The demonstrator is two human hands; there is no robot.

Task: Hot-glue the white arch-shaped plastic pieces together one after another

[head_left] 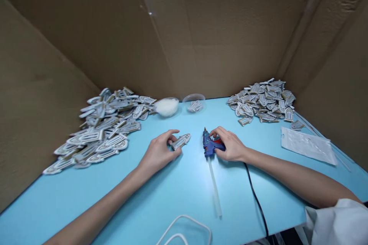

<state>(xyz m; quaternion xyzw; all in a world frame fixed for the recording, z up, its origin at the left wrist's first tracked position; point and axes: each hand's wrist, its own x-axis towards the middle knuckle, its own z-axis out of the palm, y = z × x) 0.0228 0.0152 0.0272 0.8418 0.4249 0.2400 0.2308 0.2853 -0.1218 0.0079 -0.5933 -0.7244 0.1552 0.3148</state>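
Near the middle of the blue table, my left hand (161, 151) pinches a small grey-and-white flat piece (181, 141) with a pointed end and stripe-like markings; its tip faces right, toward the glue gun. My right hand (230, 143) is wrapped around the handle of a blue glue gun (209, 144), whose nozzle points away from me. From the gun's back end a long translucent glue stick (214, 187) sticks out toward me. A black cord (254, 191) runs from below my right wrist to the table's front edge.
Similar grey pieces form a large pile (109, 126) at left and a smaller pile (264, 99) at back right. White fluffy stuffing (167, 107) and a clear round tub (198, 98) with small pieces stand at the back. A plastic pouch (309, 145) lies right; cardboard walls (184, 38) enclose the table.
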